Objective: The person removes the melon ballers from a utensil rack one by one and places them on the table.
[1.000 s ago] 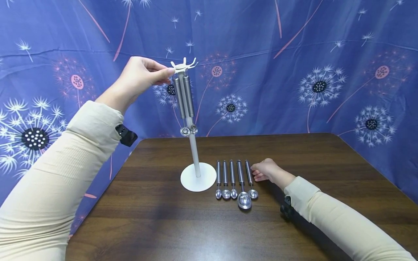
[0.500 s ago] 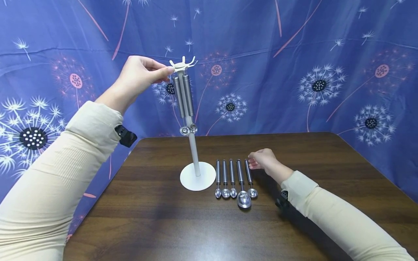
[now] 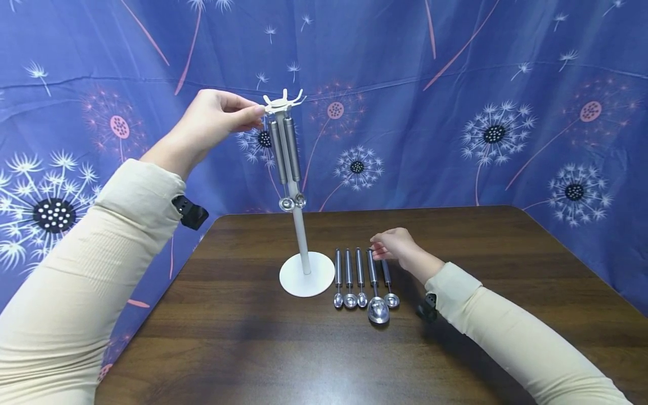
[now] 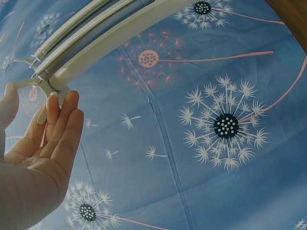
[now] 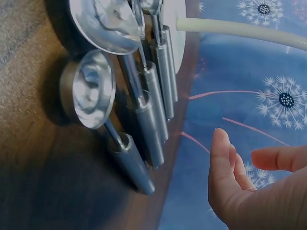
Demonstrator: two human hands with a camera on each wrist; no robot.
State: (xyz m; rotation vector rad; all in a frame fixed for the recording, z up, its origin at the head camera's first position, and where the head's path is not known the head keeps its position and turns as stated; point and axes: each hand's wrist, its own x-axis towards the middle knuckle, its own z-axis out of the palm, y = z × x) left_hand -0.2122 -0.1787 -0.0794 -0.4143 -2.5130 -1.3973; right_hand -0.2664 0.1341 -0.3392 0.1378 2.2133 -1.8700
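A white stand (image 3: 300,239) with a round base and a ring of hooks rises from the table. My left hand (image 3: 215,119) pinches one of the hooks (image 3: 279,105) at its top, its fingers (image 4: 67,124) around the hook in the left wrist view. Two small metal scoops (image 3: 286,203) hang from the hooks along the pole. To the right of the base, several metal scoops lie side by side, among them a large scoop (image 3: 378,310) and a smaller round scoop (image 5: 93,91) at the right end. My right hand (image 3: 397,247) hovers over the handle ends, thumb and fingers apart, holding nothing.
The brown wooden table (image 3: 304,354) reaches back to a blue cloth (image 3: 415,140) printed with dandelions. Black wrist cameras sit on both sleeves, the left camera (image 3: 189,212) beside the stand.
My right hand has moved left and back from beside the rightmost scoop to above the handle ends of the large and rightmost scoops. The left hand has stayed at the stand's top.
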